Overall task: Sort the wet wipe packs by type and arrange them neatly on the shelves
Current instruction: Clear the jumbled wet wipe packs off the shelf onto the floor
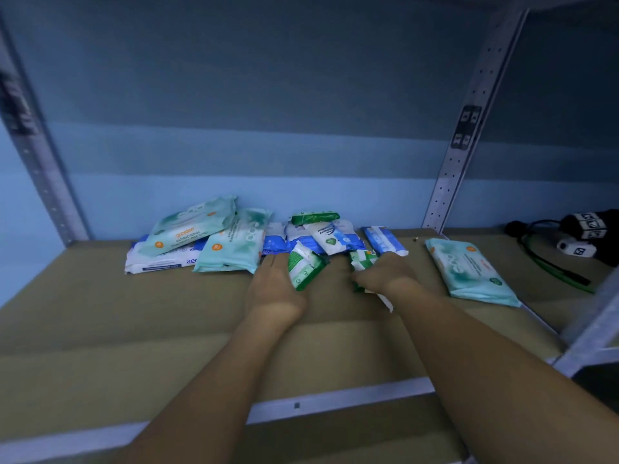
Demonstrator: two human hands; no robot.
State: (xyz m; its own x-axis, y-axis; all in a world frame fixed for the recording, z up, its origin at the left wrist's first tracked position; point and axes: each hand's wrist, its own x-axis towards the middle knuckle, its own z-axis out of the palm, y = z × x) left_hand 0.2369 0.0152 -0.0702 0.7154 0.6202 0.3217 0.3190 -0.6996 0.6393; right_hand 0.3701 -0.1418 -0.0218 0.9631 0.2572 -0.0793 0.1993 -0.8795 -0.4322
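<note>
Reads "guardian" in orange, with "ANTIBACTERIAL" in small capitals beneath, on the topmost large pale-teal soft plastic pack (187,229). Shows blue "XEC", cut off, on the flat white plastic pack (157,262) underneath. Carries "Fragrance" and "Antibacterial", partly blurred, on the small white-and-blue pack (330,237). Other print too blurred to read.

On the shelf (160,316), the left hand (273,289) lies with straight fingers against a small green-and-white wipe pack (305,267). The right hand (385,276) curls around another green pack (361,261). A heap of teal and blue packs (234,244) lies just beyond, with a lone teal pack (470,272) at right.
</note>
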